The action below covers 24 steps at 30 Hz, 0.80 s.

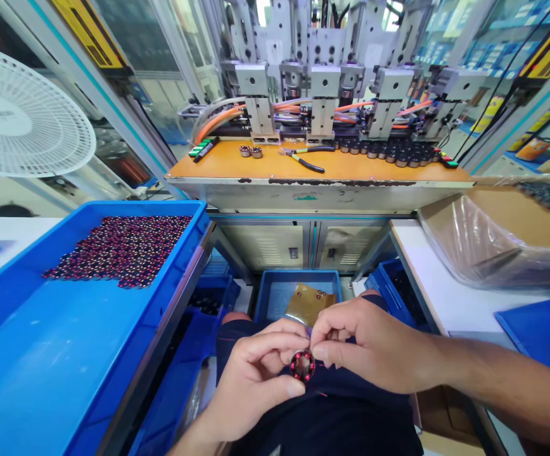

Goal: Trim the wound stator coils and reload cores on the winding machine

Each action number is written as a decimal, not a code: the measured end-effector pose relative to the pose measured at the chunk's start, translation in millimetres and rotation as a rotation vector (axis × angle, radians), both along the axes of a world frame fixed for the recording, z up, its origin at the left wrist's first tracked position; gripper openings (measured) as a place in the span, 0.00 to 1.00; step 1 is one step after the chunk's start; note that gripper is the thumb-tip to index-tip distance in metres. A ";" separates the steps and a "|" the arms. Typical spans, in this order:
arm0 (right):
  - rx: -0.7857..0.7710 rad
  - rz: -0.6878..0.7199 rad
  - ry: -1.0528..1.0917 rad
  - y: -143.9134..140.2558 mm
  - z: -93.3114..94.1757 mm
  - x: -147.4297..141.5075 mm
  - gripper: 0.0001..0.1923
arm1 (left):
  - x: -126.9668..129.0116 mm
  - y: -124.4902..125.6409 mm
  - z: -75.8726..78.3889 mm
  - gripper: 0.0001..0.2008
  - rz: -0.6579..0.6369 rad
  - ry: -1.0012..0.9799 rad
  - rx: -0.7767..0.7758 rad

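Between the thumb and fingers of my left hand (260,373) is a small ring-shaped motor stator (302,367), dark with red wire windings inside. Its open face is turned up toward me, above my lap. My right hand (374,345) is closed in a pinch at the stator's upper right edge. Whatever is between those fingertips, perhaps a wire end, is too small to make out. Many similar wound stators (127,247) lie packed in rows in the blue tray (66,342) on my left.
Ahead stands a winding machine (325,82) with an orange ledge (199,166) bearing pliers (308,158), two stators (251,152) and a row of dark cores (393,152). A blue bin (275,294) sits below. A fan (28,114) is at left, a plastic-lined box (488,234) at right.
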State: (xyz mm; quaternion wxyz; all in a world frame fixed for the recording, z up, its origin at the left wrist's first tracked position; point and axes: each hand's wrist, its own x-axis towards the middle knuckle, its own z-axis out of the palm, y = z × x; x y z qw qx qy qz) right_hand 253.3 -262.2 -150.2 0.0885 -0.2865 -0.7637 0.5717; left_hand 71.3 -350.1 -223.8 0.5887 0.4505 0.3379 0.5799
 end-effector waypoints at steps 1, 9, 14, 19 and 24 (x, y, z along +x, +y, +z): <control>-0.004 0.002 0.015 -0.4 -0.5 0.2 0.06 | 0.3 0.4 0.4 0.15 -0.003 -0.005 -0.005; -0.010 -0.016 0.091 -4.4 -5.7 3.2 0.07 | 0.5 1.6 0.9 0.13 0.026 0.030 0.012; -0.008 -0.029 0.103 -6.6 -7.6 4.4 0.07 | 1.2 1.6 0.7 0.14 0.045 0.015 0.024; -0.025 -0.044 0.100 -9.6 -8.4 3.7 0.07 | 2.0 0.8 -0.6 0.16 0.030 0.014 0.038; -0.035 -0.044 0.073 -13.0 -4.4 7.2 0.07 | 4.3 -0.5 1.0 0.14 0.021 0.019 0.045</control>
